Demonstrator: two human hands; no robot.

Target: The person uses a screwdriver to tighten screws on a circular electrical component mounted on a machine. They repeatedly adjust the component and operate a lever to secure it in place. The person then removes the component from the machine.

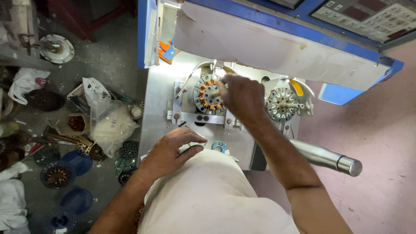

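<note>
Metal bench [160, 99], right hand [242, 97] touching wound stator [207, 94]

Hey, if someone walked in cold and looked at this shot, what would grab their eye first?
Probably the right hand reaching onto the round stator with orange windings at the middle of the lit metal machine bed. Just right of it sits a second stator, bare metal. The left hand rests open at the bed's near edge, and a shiny steel bottle lies at lower right.
</note>
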